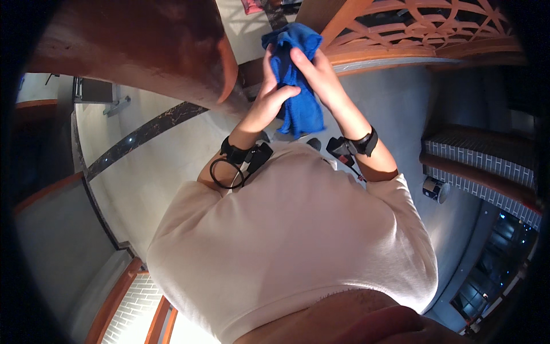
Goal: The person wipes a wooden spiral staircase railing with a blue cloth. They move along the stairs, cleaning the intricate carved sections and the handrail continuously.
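Both of my hands grip a bunched blue cloth (300, 103) in front of my body, at the top centre of the head view. My left hand (273, 96) holds it from the left, its thumb lying across the cloth's middle. On the other side, my right hand (316, 71) has its thumb pressed on the upper part. The fingers of both hands are largely hidden behind the folds. The cloth's lower end hangs free below the hands. Each forearm wears a black strap with a small device on it.
A thick reddish-brown wooden column (142, 47) stands close at the left. Carved wooden latticework (421, 30) spans the upper right. Tiled floor (142, 142) with a dark marble band (148, 133) lies below. A bucket (435, 190) stands at the right beside brick-patterned walling (477, 157).
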Demonstrator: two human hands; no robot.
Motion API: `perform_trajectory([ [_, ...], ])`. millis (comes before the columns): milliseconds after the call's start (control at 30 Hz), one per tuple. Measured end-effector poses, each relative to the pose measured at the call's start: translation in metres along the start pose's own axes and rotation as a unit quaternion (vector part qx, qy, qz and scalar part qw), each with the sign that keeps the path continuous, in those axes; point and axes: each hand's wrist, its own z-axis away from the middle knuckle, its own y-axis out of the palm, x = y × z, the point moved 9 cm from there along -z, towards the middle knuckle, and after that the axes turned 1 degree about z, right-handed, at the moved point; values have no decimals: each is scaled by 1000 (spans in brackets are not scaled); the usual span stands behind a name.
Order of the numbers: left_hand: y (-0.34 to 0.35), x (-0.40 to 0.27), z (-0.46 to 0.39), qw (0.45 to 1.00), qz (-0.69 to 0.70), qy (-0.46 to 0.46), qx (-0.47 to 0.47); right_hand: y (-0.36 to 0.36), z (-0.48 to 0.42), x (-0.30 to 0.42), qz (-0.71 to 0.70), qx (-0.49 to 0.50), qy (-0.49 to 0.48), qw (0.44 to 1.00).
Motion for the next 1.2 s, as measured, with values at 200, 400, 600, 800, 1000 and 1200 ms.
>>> perform_trajectory([
  [200,-22,23,6,994,47,-15,-95,5,16,-48,-273,-35,218,936],
  [400,-28,40,16,992,30,-68,-104,5,23,-69,-270,-36,241,931],
  [600,-64,68,26,953,143,-108,-243,-9,32,-87,-294,-52,283,911],
  [800,-76,81,36,890,341,-236,-188,-47,55,-126,-482,-45,385,786],
  [1000,-77,67,49,884,259,-288,-263,-104,82,-134,-164,-50,377,910],
  [1200,-73,128,47,859,301,-358,-208,-162,109,-162,-250,-152,382,877],
])
